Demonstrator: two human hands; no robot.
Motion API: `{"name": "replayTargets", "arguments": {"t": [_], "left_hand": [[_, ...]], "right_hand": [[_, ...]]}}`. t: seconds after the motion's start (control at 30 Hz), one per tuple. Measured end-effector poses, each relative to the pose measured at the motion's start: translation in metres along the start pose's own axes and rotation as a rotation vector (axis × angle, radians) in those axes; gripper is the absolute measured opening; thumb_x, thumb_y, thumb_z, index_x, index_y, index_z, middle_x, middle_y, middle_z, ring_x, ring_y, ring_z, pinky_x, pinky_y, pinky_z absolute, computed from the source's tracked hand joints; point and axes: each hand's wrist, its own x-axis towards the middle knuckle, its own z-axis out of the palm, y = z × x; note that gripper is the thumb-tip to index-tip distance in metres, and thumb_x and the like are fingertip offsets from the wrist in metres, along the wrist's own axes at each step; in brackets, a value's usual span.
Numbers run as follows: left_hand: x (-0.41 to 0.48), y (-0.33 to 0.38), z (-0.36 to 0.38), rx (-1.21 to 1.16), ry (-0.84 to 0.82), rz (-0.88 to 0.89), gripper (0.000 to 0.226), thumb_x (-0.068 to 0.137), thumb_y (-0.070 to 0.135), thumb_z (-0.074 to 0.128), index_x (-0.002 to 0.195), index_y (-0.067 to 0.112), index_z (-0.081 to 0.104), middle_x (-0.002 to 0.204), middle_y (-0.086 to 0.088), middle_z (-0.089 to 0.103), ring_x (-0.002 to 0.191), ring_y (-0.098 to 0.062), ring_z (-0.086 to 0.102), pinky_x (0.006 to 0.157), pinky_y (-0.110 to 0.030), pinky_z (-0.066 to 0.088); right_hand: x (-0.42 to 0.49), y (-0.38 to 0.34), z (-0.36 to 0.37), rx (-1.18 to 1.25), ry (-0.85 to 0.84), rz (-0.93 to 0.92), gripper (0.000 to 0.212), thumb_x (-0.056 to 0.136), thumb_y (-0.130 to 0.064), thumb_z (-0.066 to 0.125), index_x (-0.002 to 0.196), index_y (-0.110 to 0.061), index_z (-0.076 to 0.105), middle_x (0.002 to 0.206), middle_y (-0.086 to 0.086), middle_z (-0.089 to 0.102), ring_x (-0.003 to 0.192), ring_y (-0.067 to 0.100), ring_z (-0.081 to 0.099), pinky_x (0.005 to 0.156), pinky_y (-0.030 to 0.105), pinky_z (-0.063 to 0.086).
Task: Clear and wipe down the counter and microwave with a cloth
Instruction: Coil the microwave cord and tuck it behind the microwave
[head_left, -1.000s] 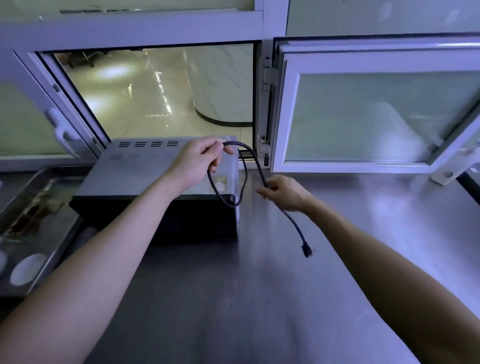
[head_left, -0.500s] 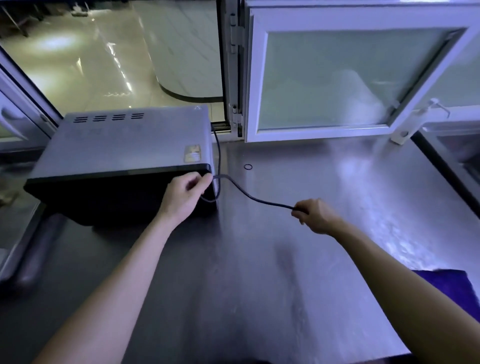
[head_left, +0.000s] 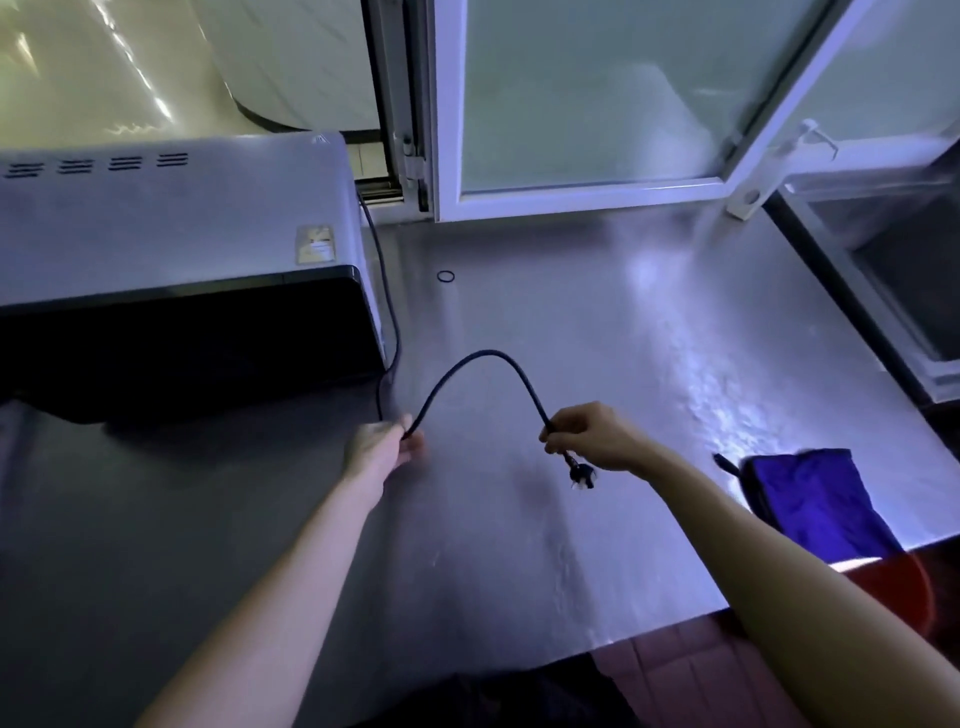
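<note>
Open counter between microwave and cloth — cord arc midway

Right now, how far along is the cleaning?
Early on. Done: the cord is unplugged, its plug dangling below the right hand. In hand: both hands hold that cord, the left hand nearer the microwave. Left: wiping; the blue cloth lies untouched on the counter, where a small ring also needs clearing.

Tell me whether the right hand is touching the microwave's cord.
Touching: head view shows the right hand pinching the cord just above its plug.
</note>
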Motion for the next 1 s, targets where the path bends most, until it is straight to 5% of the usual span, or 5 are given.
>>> {"name": "replayTargets", "arguments": {"t": [0.27,0.47,0.6,0.73,1.0], "left_hand": [[-0.019,0.005,0.055,0.320,0.189,0.223,0.036,0.090,0.022,0.083,0.115,0.032,0.059,0.093,-0.011,0.074,0.054,-0.017,0.068,0.049,-0.031,0.054],[-0.019,-0.001,0.075,0.564,0.378,0.261,0.104,0.078,0.039,0.089,0.157,0.044,0.023,0.108,-0.001,0.076,0.085,-0.026,0.078,0.083,-0.042,0.063],[-0.034,-0.006,0.099,0.519,0.303,0.249,0.028,0.103,0.036,0.069,0.116,0.012,0.064,0.078,-0.001,0.075,0.053,-0.021,0.073,0.054,-0.031,0.057],[-0.041,-0.011,0.107,0.314,0.297,0.236,0.032,0.112,0.038,0.051,0.104,0.009,0.061,0.072,-0.008,0.075,0.052,-0.029,0.071,0.046,-0.029,0.051],[-0.023,0.016,0.111,-0.024,0.171,0.208,0.022,0.111,0.028,0.060,0.103,0.007,0.055,0.074,-0.015,0.069,0.052,-0.032,0.068,0.046,-0.035,0.058]], "right_hand": [[0.028,0.001,-0.009,0.275,-0.080,-0.175,0.016,0.102,-0.025,0.070,0.116,-0.020,0.069,0.095,0.004,0.081,0.078,0.027,0.078,0.080,0.043,0.064],[0.034,0.002,-0.063,0.581,-0.077,-0.174,0.079,0.087,-0.074,0.070,0.102,0.003,0.074,0.103,0.013,0.080,0.093,0.037,0.079,0.094,0.051,0.059],[0.044,-0.006,-0.069,0.349,0.068,-0.231,0.041,0.101,-0.039,0.069,0.114,0.000,0.071,0.109,0.011,0.080,0.073,-0.005,0.073,0.078,0.032,0.054],[0.058,0.001,-0.059,0.233,0.096,-0.120,0.059,0.104,-0.008,0.054,0.157,-0.014,0.028,0.129,0.005,0.072,0.085,-0.003,0.062,0.054,0.022,0.045],[0.054,0.047,-0.069,0.336,-0.150,0.124,0.011,0.092,0.001,0.075,0.097,0.000,0.065,0.106,0.020,0.075,0.087,0.028,0.076,0.082,0.038,0.062]]}}
